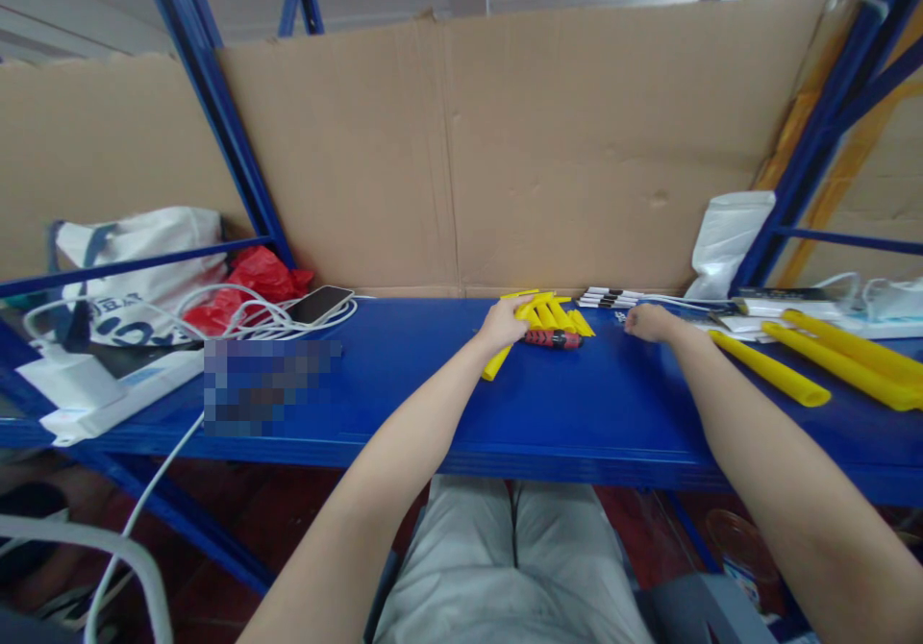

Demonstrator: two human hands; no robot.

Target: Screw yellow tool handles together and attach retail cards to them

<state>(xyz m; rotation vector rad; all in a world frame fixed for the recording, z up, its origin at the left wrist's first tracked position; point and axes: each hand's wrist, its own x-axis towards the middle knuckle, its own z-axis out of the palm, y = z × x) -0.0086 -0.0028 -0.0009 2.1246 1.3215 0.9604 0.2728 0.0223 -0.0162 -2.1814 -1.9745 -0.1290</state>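
Note:
My left hand (505, 322) is closed round a short yellow tube (494, 365), whose lower end sticks out below the palm. Several more short yellow tubes (554, 313) lie side by side just to its right. Close by, a red and black tool handle (554, 338), like that of a screwdriver, rests on the blue table. My right hand (649, 323) is low over the table with its fingers curled together; what they hold, if anything, is too small to make out. Small pale pieces (620, 317) lie at its fingertips. Behind them is a row of thin white and black sticks (610, 297).
Long yellow tubes (843, 365) lie on the right of the blue table (404, 375). A white pouch (728, 245) leans at the back right. On the left are a phone (321, 305), white cables, a power strip (137, 399), a red bag (260, 279) and a white cloth bag (151, 240).

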